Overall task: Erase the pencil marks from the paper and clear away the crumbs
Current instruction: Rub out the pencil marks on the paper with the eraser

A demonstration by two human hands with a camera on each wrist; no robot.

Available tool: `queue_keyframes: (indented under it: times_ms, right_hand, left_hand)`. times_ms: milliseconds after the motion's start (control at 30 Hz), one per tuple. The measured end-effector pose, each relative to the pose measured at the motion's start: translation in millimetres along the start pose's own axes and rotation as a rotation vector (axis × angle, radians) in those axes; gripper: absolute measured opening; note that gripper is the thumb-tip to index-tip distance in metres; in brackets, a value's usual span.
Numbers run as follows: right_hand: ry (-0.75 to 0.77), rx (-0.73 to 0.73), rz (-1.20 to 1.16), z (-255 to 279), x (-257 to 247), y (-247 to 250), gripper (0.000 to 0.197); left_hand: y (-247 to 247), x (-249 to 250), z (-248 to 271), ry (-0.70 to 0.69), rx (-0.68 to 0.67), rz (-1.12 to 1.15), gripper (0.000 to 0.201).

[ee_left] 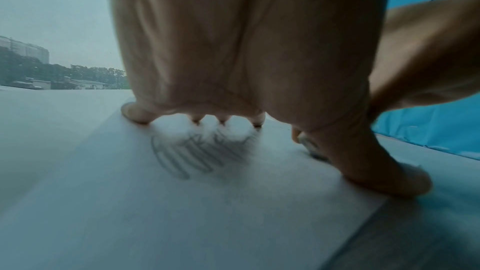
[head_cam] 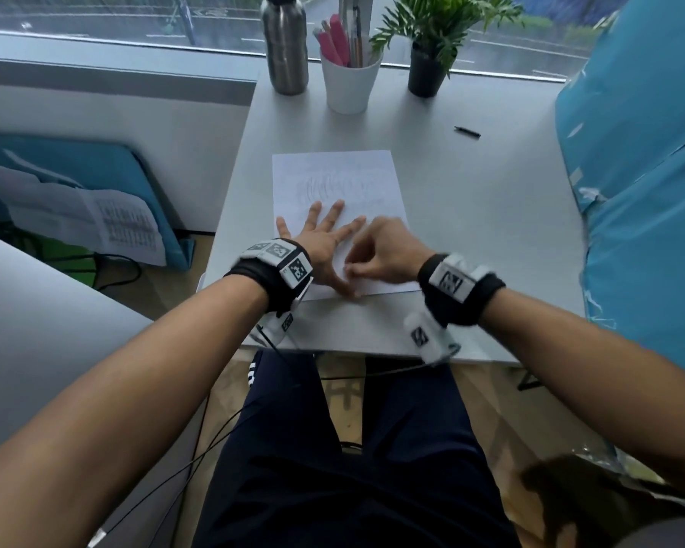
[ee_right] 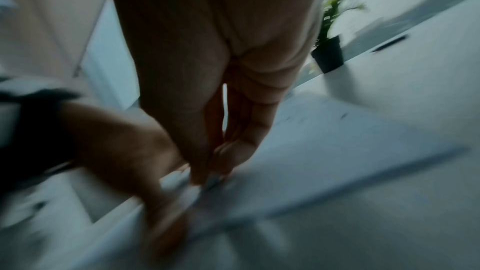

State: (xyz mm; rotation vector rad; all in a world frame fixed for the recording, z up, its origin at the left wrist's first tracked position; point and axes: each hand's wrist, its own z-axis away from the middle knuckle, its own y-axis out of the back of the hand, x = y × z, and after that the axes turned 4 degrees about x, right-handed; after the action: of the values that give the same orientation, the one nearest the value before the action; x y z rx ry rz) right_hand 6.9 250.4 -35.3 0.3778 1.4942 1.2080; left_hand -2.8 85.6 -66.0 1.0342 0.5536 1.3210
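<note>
Paper (head_cam: 335,179) lies flat on the desk (head_cam: 471,231), right under both hands. The left hand (head_cam: 321,247) is spread wide with straight fingers, and it presses the near part of the sheet down. In the left wrist view its fingertips (ee_left: 137,114) and thumb touch the page. Gray pencil marks (head_cam: 333,185) fill the middle of the sheet, just past the left fingertips. The right hand (head_cam: 380,251) sits just beside the left hand, down at the near edge of the sheet. Its fingers are curled in tight and pinch something small and pale, maybe an eraser (ee_left: 310,147), but it is blurry and hard to make out.

Far past the hands, at the back of the desk, stands a white cup (head_cam: 349,85). Pink markers (head_cam: 335,39) and some pencils stick up out of it. A metal bottle (head_cam: 285,45) stands just left of the cup. A black pot (head_cam: 426,73) stands right of the cup, and a green plant (head_cam: 439,21) grows in it. A small black pen (head_cam: 467,132) lies alone on the desk, past the right hand. A big blue bag (head_cam: 641,160) leans at the right side of the desk.
</note>
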Motion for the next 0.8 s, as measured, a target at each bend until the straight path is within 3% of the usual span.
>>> queue_keyframes:
  times_ms: [100,133,267,400,533,700,800]
  right_hand:
    - [-0.16,0.201,-0.062,-15,23,26,0.013]
    - [-0.163,0.208,-0.07,-15,25,24,0.013]
    - [0.015,-0.002,-0.023,3,8,3,0.011]
    - [-0.164,0.222,-0.022,-19,29,31,0.014]
    - [-0.015,0.009,0.004,1,2,5,0.006]
    - [-0.178,0.169,-0.017,-11,29,31,0.009]
    - [-0.164,0.106,0.024,-12,32,31,0.007]
  left_hand:
    - [2,1,2,0.004,0.003,0.026,0.141]
    - [2,1,2,0.004,0.006,0.027,0.141]
    - [1,-1,0,-0.009,0.006,-0.009,0.141]
    - [2,0,2,-0.001,0.008,0.015,0.141]
    - [3,0,1,-0.006,0.006,0.004,0.142]
    - [14,-3,7,-0.035,-0.041,0.003,0.132]
    - [29,-9,8,-0.083,-0.068,-0.006,0.122]
